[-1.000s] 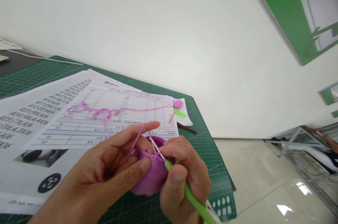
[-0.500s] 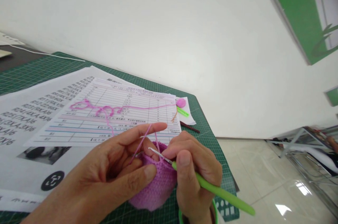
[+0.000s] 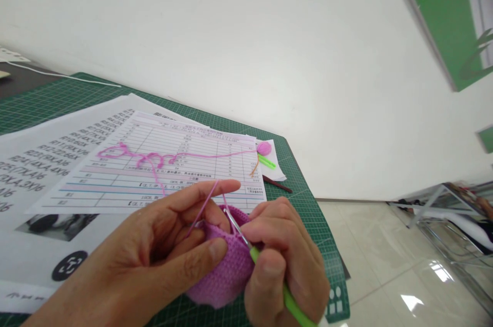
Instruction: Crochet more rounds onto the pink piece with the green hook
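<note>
My left hand (image 3: 142, 252) grips a pink crocheted cup-shaped piece (image 3: 221, 270), with a strand of pink yarn (image 3: 202, 209) raised over its forefinger. My right hand (image 3: 283, 260) holds a crochet hook (image 3: 287, 299) with a lime-green handle. The hook's metal shaft (image 3: 234, 225) reaches into the piece's upper rim, and its tip is hidden among the stitches. Slack yarn (image 3: 154, 157) loops across a printed table sheet (image 3: 173, 173) towards a small pink yarn ball (image 3: 264, 148).
A green cutting mat (image 3: 304, 219) bears a larger printed sheet (image 3: 57, 173), a lime-green plastic tool (image 3: 266, 162), and a dark hook or stick (image 3: 276, 186) on white paper. The mat's right edge meets a drop to the tiled floor (image 3: 385, 260). Metal-framed furniture (image 3: 435, 209) stands at right.
The hook's handle has swung from pointing right to pointing down, and its shaft now enters the rim of the piece. My right hand has closed in nearer the piece.
</note>
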Tool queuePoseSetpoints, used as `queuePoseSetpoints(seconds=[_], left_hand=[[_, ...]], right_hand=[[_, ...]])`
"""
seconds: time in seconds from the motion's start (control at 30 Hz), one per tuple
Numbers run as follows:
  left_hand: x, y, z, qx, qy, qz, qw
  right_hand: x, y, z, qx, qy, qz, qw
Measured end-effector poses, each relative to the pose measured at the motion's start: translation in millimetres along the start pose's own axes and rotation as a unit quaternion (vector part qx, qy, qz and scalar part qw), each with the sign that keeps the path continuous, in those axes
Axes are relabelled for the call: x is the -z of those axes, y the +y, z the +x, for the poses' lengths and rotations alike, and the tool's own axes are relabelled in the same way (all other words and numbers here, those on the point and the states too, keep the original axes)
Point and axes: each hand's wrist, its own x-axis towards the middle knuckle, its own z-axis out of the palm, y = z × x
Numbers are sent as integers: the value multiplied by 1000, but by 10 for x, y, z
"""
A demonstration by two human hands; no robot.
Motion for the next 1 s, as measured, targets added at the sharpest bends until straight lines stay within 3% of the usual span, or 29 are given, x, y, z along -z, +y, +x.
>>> queuePoseSetpoints(seconds=[0.1, 0.33, 0.53, 0.8, 0.9, 1.0], left_hand=[[-50, 63, 56, -44, 20, 24, 999], [-97, 191, 47, -69, 34, 52, 996], [-22, 89, -47, -34, 24, 122, 992], [-75, 71, -23, -88, 55, 195, 975], [-15, 14, -16, -138, 70, 263, 952], [20, -31, -12, -202, 105, 379, 897]], right_hand=[[12, -3, 37, -42, 5, 72, 997], [141, 20, 134, -72, -101, 161, 979], [214, 29, 141, -80, -133, 126, 980], [282, 28, 152, -61, -201, 45, 977], [290, 39, 165, -38, -212, 14, 976], [233, 63, 147, -9, -232, -28, 972]])
